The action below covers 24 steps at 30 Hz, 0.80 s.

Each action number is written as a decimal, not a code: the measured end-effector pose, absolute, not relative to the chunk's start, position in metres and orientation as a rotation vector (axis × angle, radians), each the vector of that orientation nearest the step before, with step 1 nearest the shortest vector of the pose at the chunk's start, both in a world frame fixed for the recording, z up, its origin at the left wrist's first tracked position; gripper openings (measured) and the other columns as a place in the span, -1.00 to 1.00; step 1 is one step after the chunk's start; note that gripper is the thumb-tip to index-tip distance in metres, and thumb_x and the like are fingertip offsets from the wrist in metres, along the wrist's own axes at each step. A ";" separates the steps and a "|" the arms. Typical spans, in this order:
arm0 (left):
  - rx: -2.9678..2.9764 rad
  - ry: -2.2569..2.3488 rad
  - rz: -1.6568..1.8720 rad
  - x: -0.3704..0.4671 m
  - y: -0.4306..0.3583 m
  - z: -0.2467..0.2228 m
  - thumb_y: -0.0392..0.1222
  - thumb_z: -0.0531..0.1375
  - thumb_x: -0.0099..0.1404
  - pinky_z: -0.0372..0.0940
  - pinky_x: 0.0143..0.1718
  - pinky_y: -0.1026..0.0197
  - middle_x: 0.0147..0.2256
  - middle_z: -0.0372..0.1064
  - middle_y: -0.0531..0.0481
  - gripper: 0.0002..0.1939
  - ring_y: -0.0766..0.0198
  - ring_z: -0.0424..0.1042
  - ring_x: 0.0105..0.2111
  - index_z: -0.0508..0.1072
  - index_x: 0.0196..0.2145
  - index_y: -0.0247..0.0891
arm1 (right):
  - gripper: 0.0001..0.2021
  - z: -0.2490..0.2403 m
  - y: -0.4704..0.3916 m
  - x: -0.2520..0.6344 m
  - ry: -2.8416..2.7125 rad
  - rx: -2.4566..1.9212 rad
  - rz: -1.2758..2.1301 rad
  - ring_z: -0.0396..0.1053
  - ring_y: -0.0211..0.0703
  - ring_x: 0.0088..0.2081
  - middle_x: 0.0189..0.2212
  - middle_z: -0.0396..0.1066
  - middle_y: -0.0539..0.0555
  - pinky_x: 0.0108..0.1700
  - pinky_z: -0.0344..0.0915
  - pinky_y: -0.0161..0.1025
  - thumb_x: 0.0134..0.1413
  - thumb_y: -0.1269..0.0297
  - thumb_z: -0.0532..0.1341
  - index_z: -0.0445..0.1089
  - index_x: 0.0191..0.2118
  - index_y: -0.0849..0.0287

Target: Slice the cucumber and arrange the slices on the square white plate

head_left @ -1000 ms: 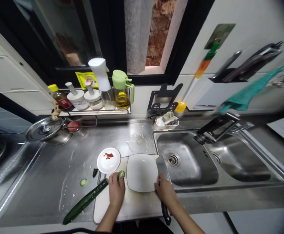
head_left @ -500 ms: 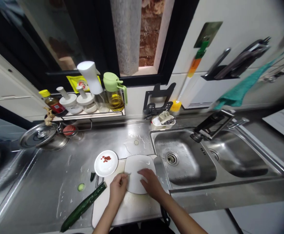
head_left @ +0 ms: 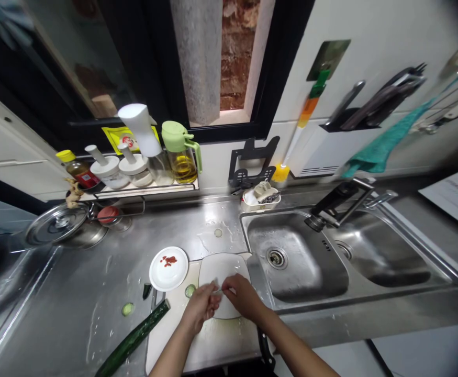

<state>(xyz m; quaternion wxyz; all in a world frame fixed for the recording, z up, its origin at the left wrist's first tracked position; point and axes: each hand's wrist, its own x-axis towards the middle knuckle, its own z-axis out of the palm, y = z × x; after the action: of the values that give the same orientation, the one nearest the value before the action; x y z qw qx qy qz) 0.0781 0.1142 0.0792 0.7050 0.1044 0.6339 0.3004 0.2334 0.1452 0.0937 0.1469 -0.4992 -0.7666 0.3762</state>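
Note:
Over a white square plate (head_left: 223,264), my left hand (head_left: 203,308) and my right hand (head_left: 242,297) meet at the fingertips. Both pinch a small, thin, pale piece that is too small to name. The plate rests on a white cutting board (head_left: 213,351). A cucumber slice (head_left: 190,290) lies beside my left hand. A long green cucumber (head_left: 134,337) lies across the board's left edge. Left of the square plate stands a round white plate (head_left: 162,280) with small red pieces. Another cucumber slice (head_left: 127,309) and a dark green end piece (head_left: 146,290) lie on the steel counter.
A double steel sink (head_left: 295,283) with a faucet (head_left: 354,196) is at the right. A black knife handle (head_left: 266,350) sits at the board's right edge. Seasoning jars and an oil bottle (head_left: 181,162) stand on a rack behind. A lidded pot (head_left: 62,228) is at the left.
My hands have come together over the plate, and my right fingers have closed on the pale piece. A cucumber slice now shows beside my left hand. The view has shifted slightly.

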 end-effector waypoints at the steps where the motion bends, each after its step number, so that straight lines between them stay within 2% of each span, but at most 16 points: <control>1: 0.176 1.375 0.637 0.079 0.118 0.080 0.14 0.26 0.02 -0.08 -0.67 0.43 -0.54 0.38 0.03 -0.55 0.46 0.26 -0.65 0.38 -0.31 -0.30 | -0.89 0.095 0.145 0.235 -2.217 -1.410 1.088 0.31 -0.16 -0.29 -0.43 0.43 0.00 -0.19 0.15 -0.27 0.07 0.42 0.16 0.41 -0.41 0.15; 4: 0.146 1.319 0.606 0.079 0.127 0.081 0.04 0.34 -0.07 -0.09 -0.68 0.45 -0.54 0.39 0.02 -0.55 0.47 0.27 -0.65 0.41 -0.30 -0.32 | -0.90 0.098 0.146 0.240 -2.236 -1.337 1.106 0.30 -0.17 -0.28 -0.42 0.44 0.00 -0.18 0.15 -0.28 0.05 0.43 0.16 0.41 -0.40 0.15; 9: 0.274 1.334 0.584 0.077 0.137 0.072 -0.09 0.40 -0.23 -0.09 -0.68 0.43 -0.65 0.28 0.15 -0.47 0.49 0.20 -0.68 0.47 -0.25 -0.33 | -0.89 0.101 0.150 0.244 -2.179 -1.418 1.160 0.32 -0.16 -0.26 -0.40 0.45 0.00 -0.18 0.16 -0.27 0.04 0.42 0.15 0.42 -0.38 0.13; 12: 0.467 1.403 0.589 0.076 0.143 0.063 -0.04 0.36 -0.17 -0.05 -0.66 0.40 -0.64 0.28 0.14 -0.48 0.49 0.18 -0.68 0.50 -0.23 -0.35 | -0.89 0.097 0.154 0.244 -2.081 -1.546 1.237 0.34 -0.19 -0.32 -0.45 0.44 -0.02 -0.23 0.16 -0.29 0.00 0.42 0.15 0.42 -0.42 0.13; 14: 0.637 1.468 0.603 0.076 0.149 0.057 -0.03 0.32 -0.09 0.00 -0.63 0.37 -0.65 0.29 0.12 -0.56 0.48 0.17 -0.68 0.52 -0.27 -0.37 | -0.88 0.090 0.158 0.243 -2.028 -1.604 1.260 0.34 -0.22 -0.38 -0.49 0.43 -0.03 -0.29 0.16 -0.32 -0.03 0.44 0.14 0.41 -0.44 0.14; 19: 0.855 1.532 0.670 0.074 0.168 0.050 -0.19 0.27 -0.06 0.20 -0.44 0.31 -0.56 0.40 0.07 -0.84 0.39 0.31 -0.53 0.52 -0.45 -0.30 | -0.87 0.072 0.168 0.240 -1.906 -1.726 1.252 0.35 -0.26 -0.45 -0.54 0.42 -0.06 -0.39 0.16 -0.37 -0.08 0.46 0.12 0.39 -0.41 0.15; 24: 1.223 1.615 0.701 0.076 0.187 0.052 -0.25 0.19 0.05 0.23 -0.33 0.27 -0.50 0.44 0.06 -0.89 0.33 0.35 -0.46 0.53 -0.45 -0.24 | -0.86 0.057 0.178 0.232 -1.836 -1.811 1.172 0.34 -0.27 -0.49 -0.58 0.39 -0.09 -0.41 0.14 -0.37 -0.02 0.44 0.08 0.37 -0.36 0.15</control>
<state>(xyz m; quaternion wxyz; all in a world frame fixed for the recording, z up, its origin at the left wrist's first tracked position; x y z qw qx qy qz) 0.0757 0.1872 0.0519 0.4784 0.5011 0.6615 0.2871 0.2324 0.1783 0.0575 0.1538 -0.6318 -0.6404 0.4087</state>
